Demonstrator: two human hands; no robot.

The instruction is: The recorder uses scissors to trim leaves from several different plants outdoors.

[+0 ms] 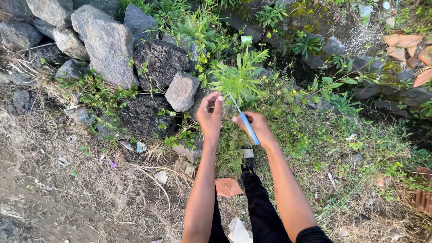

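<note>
While seen from above at the edge of a rocky ditch, both bare arms stretched forward over dry grass and weeds. Left hand (210,114) raised just below a bushy green plant (238,78), fingers (218,101) pinched together at the tips, possibly on a thin stem or leaf, too fine to tell. Right hand (257,127) just beside it, fingers clamped on a slim blue-handled tool (246,124), probably a small knife or blade, though the pale tip is too thin to judge. Long axis of the tool running diagonally, handle low toward the wrist, pale end pointing up and left into the base of the plant. Plant lying directly ahead of both hands, slightly nearer the left, touching or nearly touching its fingertips. Grey stone (181,91) just left of the plant, dark rocks (162,60) behind. Orange scrap (227,186) on the ground between the arms.
</note>
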